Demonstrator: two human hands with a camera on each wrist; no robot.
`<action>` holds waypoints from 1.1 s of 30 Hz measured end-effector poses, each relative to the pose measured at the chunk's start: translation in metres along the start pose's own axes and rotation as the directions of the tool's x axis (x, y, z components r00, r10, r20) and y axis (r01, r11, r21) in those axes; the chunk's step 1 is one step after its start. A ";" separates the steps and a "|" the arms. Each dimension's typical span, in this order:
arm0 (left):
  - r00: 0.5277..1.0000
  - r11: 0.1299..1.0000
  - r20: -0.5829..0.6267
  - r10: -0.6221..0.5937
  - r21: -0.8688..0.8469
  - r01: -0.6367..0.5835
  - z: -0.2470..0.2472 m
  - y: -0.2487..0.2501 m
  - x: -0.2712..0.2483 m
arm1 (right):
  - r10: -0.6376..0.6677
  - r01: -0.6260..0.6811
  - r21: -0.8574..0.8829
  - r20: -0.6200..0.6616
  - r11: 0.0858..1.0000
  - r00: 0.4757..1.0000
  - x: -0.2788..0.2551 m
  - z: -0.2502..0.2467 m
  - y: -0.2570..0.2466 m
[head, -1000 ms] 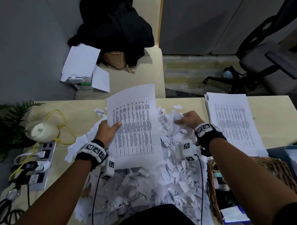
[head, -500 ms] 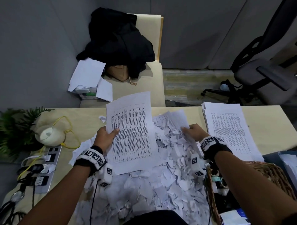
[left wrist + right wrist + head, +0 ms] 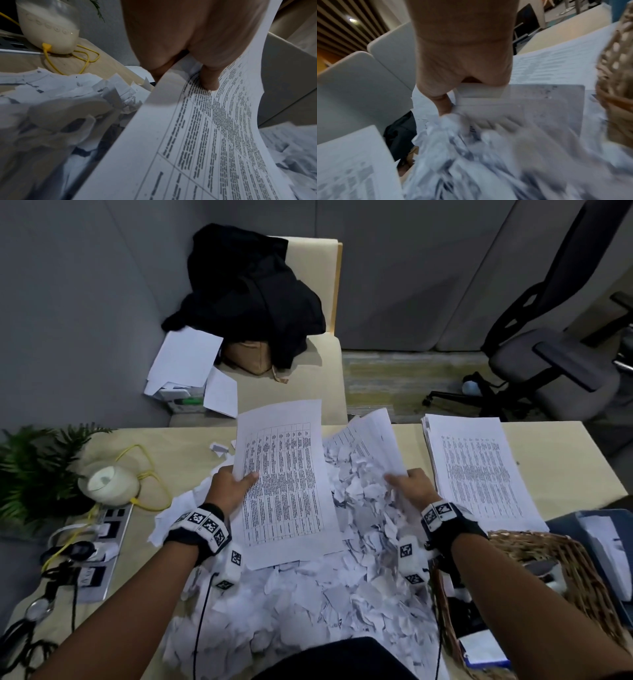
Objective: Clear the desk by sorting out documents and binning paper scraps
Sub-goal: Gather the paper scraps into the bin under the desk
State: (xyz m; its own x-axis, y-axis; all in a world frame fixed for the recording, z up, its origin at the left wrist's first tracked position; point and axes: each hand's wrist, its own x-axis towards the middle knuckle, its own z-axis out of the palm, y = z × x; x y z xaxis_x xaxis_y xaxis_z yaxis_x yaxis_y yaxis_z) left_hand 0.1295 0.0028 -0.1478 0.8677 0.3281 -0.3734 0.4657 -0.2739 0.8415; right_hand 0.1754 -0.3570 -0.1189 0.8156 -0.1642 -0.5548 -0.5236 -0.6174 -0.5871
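left hand [image 3: 230, 487] pinches flat printed table sheet [image 3: 284, 484], frame centre | right hand [image 3: 412, 484] grips curling sheets [image 3: 375, 440] | torn crumpled scraps [image 3: 325, 594] heaped below centre | neat stack [image 3: 479, 470] right

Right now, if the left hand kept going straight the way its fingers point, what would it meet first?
The left hand points away and rightward, already gripping the printed sheet. Past that sheet, it would probably run into the scrap pile first, though depth is unclear.
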 end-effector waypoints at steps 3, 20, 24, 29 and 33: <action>1.000 0.998 0.022 0.008 0.056 -0.009 0.000 0.001 0.001 | -0.110 0.108 -0.166 0.000 0.980 0.994 -0.016 -0.009 -0.025; 0.992 1.000 0.124 0.007 -0.024 -0.004 0.000 0.011 -0.017 | -0.572 0.419 -0.638 -0.040 0.646 0.820 -0.109 -0.035 -0.130; 0.988 0.989 0.131 -0.085 -0.113 0.100 -0.003 0.015 -0.022 | -0.581 0.481 -0.494 -0.064 0.725 0.811 -0.131 -0.055 -0.146; 0.983 0.951 0.103 -0.151 -0.255 0.173 -0.010 0.006 -0.023 | -0.529 0.529 0.028 -0.018 0.848 0.848 -0.130 -0.051 -0.132; 0.976 0.898 0.153 -0.156 -0.390 0.205 -0.015 0.014 -0.036 | -0.469 0.449 0.215 0.049 0.867 0.882 -0.102 -0.001 -0.095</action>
State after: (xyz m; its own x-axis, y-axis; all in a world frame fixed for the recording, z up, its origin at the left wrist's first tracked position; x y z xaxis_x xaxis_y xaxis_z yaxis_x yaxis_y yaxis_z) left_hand 0.1019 0.0009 -0.1168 0.8008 0.2242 -0.5554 0.5280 0.1736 0.8313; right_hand 0.1424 -0.2823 -0.0057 0.9527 0.1823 -0.2433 -0.1411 -0.4434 -0.8851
